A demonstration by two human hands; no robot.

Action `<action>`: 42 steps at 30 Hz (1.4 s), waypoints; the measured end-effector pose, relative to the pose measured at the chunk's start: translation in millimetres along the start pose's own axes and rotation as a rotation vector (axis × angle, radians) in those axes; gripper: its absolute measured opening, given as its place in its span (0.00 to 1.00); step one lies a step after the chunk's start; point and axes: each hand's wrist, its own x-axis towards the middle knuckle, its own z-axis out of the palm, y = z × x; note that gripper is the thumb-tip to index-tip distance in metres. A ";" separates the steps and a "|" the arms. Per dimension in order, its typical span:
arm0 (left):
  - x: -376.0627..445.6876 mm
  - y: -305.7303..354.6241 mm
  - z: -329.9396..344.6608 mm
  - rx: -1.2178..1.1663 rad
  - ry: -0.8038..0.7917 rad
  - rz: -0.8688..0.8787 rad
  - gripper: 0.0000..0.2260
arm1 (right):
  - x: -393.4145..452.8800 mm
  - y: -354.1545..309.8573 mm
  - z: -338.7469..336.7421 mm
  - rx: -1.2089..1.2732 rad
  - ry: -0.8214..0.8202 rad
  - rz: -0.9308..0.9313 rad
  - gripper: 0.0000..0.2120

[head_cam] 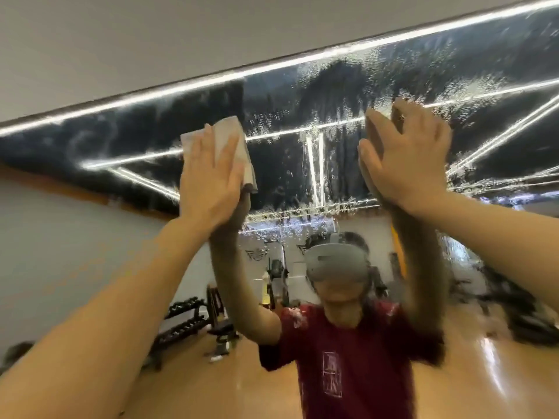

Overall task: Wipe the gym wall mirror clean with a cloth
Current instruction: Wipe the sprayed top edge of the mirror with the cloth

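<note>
You reach overhead at the large gym wall mirror [332, 95], both arms raised toward its upper band just below the top edge. Your left hand [208, 179] lies flat, fingers straight and spread, pressing a folded pale grey cloth [230, 137] against the glass; the cloth shows above and to the right of your fingers, one loose corner hanging past your palm. Your right hand [405, 158] is bare and holds nothing, its fingers relaxed and slightly bent, the fingertips at or very near the glass; whether they rest on it cannot be told.

The glass to the right of the cloth carries beads and streaks of wet spray, thickest along the upper band around the reflected ceiling light strips [314, 167]. The patch to the left of the cloth looks darker and drier, with faint swirl marks.

By the look of it, you are mid-wipe on the top section, with much of the wet area not yet covered. The next pass likely calls for carrying the cloth right through the droplets with steady flat pressure, keeping that hanging corner from dragging.
</note>
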 end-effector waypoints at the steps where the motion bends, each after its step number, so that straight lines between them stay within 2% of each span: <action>1: -23.2 6.6 3.3 -0.007 -0.005 0.015 0.24 | -0.2 -0.4 0.2 0.003 0.000 -0.003 0.24; 5: -126.2 27.9 17.9 -0.043 -0.086 0.046 0.24 | -3.1 -1.1 -1.6 0.006 0.002 -0.013 0.23; 7: -140.2 26.7 21.1 -0.042 -0.123 0.035 0.24 | -3.6 -1.8 -2.6 0.009 -0.005 -0.015 0.23; 9: -117.9 21.8 20.5 -0.038 -0.097 -0.013 0.25 | -2.4 -2.1 -3.1 0.014 -0.012 -0.016 0.23; 14: -36.0 -0.3 8.0 -0.006 0.057 -0.303 0.25 | -2.3 0.4 -0.6 0.003 0.006 -0.025 0.22; 16: -31.2 1.1 9.3 -0.007 0.071 -0.334 0.24 | -3.1 0.1 1.3 -0.001 0.017 -0.023 0.22; 19: -64.4 11.9 13.9 -0.011 0.028 -0.174 0.25 | -3.9 -1.1 2.9 -0.010 0.023 -0.023 0.23; 22: -118.2 -1.0 15.9 -0.030 -0.079 -0.003 0.25 | -4.0 -0.2 0.9 -0.012 0.012 -0.021 0.23; 24: -124.4 -21.7 12.3 -0.031 -0.061 -0.126 0.24 | -4.0 -0.7 -0.3 -0.010 0.016 -0.020 0.24; 27: -95.8 -39.9 6.2 -0.054 0.023 -0.464 0.25 | -3.9 -1.9 1.4 -0.015 0.013 -0.016 0.23; 29: -81.4 -28.4 5.3 -0.034 0.051 -0.512 0.25 | -3.5 -1.9 2.3 -0.021 0.018 -0.018 0.23; 31: -77.2 5.4 7.1 -0.036 0.059 -0.397 0.25 | -3.4 -1.8 3.0 -0.017 0.021 -0.013 0.23; 35: -93.8 83.4 30.2 -0.054 0.003 0.102 0.23 | -5.0 -1.1 4.5 -0.013 0.030 -0.012 0.24; 37: -94.3 78.5 30.9 -0.051 -0.048 0.239 0.25 | -5.3 1.0 3.6 -0.016 0.019 -0.013 0.25; 39: -82.7 43.3 22.6 -0.038 -0.048 0.202 0.26 | -4.1 2.1 3.1 -0.025 0.017 -0.016 0.25; 42: -57.0 -9.8 7.0 -0.017 0.032 -0.061 0.27 | -3.1 1.3 5.0 -0.030 0.029 -0.017 0.24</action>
